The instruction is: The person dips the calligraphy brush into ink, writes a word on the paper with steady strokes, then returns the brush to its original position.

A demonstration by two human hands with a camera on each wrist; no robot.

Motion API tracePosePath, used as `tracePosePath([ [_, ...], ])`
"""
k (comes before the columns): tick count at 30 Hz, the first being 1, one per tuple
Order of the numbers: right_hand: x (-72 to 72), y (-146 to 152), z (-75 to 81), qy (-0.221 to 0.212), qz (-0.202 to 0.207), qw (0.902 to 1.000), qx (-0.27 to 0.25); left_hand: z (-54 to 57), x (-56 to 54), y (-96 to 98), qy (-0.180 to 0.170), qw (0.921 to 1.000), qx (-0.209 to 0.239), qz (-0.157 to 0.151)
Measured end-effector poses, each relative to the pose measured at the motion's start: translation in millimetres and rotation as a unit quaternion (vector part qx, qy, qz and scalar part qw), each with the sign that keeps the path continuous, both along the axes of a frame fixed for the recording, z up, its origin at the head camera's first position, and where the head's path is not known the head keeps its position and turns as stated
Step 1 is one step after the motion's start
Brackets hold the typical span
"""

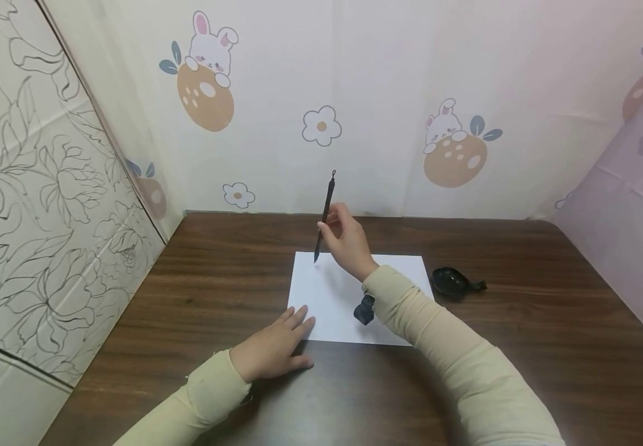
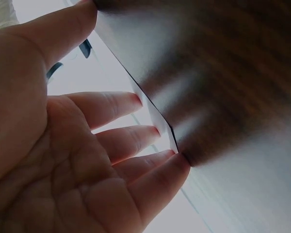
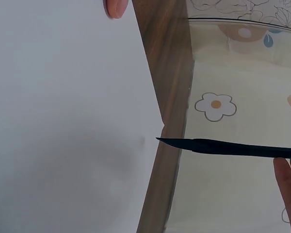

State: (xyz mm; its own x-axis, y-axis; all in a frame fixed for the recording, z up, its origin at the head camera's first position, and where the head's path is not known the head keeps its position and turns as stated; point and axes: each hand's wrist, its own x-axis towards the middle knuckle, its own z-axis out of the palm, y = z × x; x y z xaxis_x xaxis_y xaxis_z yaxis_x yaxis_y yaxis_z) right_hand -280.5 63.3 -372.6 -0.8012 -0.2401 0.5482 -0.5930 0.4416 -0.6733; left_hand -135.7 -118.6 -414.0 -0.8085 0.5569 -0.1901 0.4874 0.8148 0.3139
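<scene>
My right hand [image 1: 349, 241] pinches a dark writing brush [image 1: 328, 201] by its handle, over the far left part of a white sheet of paper [image 1: 327, 297]. The brush stands steeply, loop end up and pointed tip down. In the right wrist view, the black tip of the brush [image 3: 177, 142] overlaps the paper's edge [image 3: 153, 102]. My left hand [image 1: 274, 347] lies at the sheet's near left corner with its fingers extended. Seen from the left wrist, its fingertips [image 2: 153, 131] press down around the paper's edge.
A small black leaf-shaped dish [image 1: 451, 283] with a short handle sits just right of the paper. Dark brown wood makes up the tabletop [image 1: 210, 279]. A patterned curtain wall [image 1: 377, 74] rises behind it, and a flower-drawn panel [image 1: 37, 186] stands on the left.
</scene>
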Motion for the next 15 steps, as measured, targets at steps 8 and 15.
tracePosePath([
  [8, 1.2, -3.9, -2.5, -0.001, 0.003, 1.0000, 0.002, -1.0, -1.2, 0.0, 0.004, 0.9999, -0.010, 0.001],
  [15, 2.4, -6.0, -5.1, -0.005, 0.002, 1.0000, 0.003, -2.2, -1.8, 0.0, 0.007, 1.0000, -0.006, -0.002],
])
